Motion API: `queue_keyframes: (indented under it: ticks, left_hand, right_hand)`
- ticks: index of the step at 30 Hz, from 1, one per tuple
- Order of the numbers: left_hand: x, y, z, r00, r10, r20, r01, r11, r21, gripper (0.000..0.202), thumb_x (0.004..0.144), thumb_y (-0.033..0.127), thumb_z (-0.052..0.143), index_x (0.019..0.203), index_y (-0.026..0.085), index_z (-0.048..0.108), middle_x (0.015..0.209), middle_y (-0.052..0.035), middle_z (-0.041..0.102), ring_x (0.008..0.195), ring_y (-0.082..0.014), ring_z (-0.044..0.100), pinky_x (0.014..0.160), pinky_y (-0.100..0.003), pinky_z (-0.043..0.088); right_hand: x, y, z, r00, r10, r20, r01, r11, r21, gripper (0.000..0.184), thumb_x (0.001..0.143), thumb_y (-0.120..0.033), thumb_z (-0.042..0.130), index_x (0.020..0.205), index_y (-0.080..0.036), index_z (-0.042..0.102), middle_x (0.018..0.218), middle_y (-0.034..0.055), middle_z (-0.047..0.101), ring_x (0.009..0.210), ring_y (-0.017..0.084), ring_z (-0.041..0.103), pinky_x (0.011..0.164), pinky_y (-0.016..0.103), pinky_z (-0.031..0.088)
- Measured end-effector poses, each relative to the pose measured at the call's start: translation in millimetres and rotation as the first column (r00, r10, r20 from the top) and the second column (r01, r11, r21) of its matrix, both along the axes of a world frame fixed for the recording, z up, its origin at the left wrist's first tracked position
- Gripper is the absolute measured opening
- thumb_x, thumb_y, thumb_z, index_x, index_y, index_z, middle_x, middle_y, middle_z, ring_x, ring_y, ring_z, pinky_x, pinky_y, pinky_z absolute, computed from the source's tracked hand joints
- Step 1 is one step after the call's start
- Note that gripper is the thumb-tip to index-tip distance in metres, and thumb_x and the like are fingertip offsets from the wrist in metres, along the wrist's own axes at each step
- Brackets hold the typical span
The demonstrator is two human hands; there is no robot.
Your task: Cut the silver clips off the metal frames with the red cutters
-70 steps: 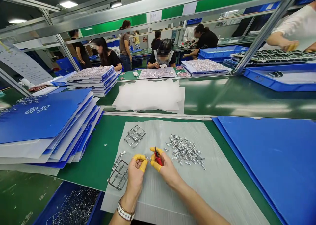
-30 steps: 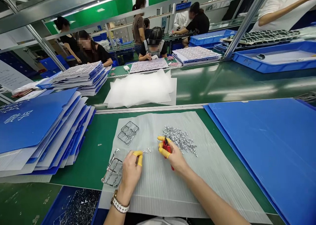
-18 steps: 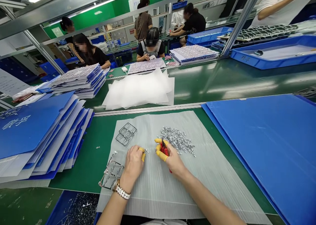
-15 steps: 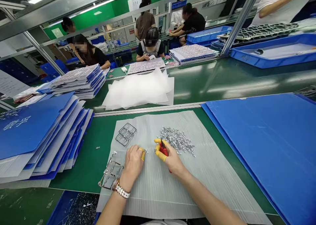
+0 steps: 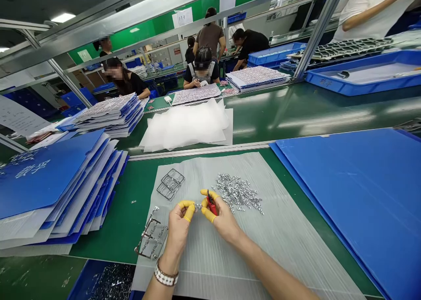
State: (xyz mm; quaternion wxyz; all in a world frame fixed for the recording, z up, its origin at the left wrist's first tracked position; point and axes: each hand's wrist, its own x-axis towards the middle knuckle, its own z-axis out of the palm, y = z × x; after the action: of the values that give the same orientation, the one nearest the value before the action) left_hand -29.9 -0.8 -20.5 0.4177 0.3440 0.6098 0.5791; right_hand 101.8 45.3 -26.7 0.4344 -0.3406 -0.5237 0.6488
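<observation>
Between the fingertips of both hands sits a small shiny silver part (image 5: 198, 206), too small to make out in detail. My left hand (image 5: 179, 221), with yellow finger cots on thumb and finger, pinches it from the left. My right hand (image 5: 225, 219), also in yellow cots, is closed around red-handled side cutters (image 5: 212, 206), jaws pointing up and away; its fingertips meet the silver part's right side. Just beyond the right hand lies a heap of small silver pieces (image 5: 237, 190). Silver frames with parts in them (image 5: 170, 183) lie at the upper left, and more frames (image 5: 151, 238) beside my left wrist.
A white foam sheet (image 5: 263, 251) covers the green bench. Blue boards with white sheets (image 5: 59, 173) are stacked at left, and blue boards (image 5: 348, 190) lie at right. A blue bin (image 5: 79, 282) of dark scraps stands below. Across the bench, several people work.
My left hand has lifted off the sheet and turned, bringing its pinch to my right fingertips. The right hand has moved slightly left with the cutters. The view has tilted slightly.
</observation>
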Motion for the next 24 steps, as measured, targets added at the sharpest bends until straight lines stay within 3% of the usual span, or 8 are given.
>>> queue_keyframes:
  ticks: [16,21,24]
  left_hand:
    - [5.2,-1.3,-4.2,0.991,-0.017,-0.133,0.027,0.997,0.068,0.023,0.075,0.037,0.066,0.085,0.016,0.067,0.084,-0.0067,0.068,0.079,-0.0177,0.062,0.073,-0.028,0.050]
    - [24.8,10.9,-7.8,0.983,-0.054,-0.177,0.069,0.994,0.083,0.020,0.077,0.034,0.063,0.084,0.016,0.067,0.081,-0.0064,0.069,0.077,-0.0174,0.063,0.071,-0.028,0.050]
    - [43.2,20.5,-13.0,0.965,-0.091,-0.245,0.114,0.991,0.077,0.018,0.080,0.030,0.058,0.087,0.016,0.066,0.082,-0.0067,0.070,0.076,-0.0171,0.063,0.071,-0.028,0.049]
  right_hand:
    - [0.6,-3.4,-6.1,1.000,-0.017,0.004,0.017,1.000,-0.008,0.044,0.075,-0.027,0.060,0.117,-0.022,0.050,0.078,-0.0017,0.052,0.070,0.014,0.049,0.067,0.028,0.042]
    - [13.5,0.0,-3.0,0.995,-0.088,0.053,0.087,0.996,0.018,0.043,0.074,-0.030,0.060,0.115,-0.021,0.051,0.077,-0.0014,0.053,0.070,0.015,0.051,0.069,0.029,0.045]
    - [32.4,4.3,-4.2,0.960,-0.179,0.215,0.157,0.981,0.116,0.044,0.076,-0.033,0.057,0.117,-0.021,0.051,0.082,0.0015,0.057,0.074,0.017,0.056,0.072,0.032,0.047]
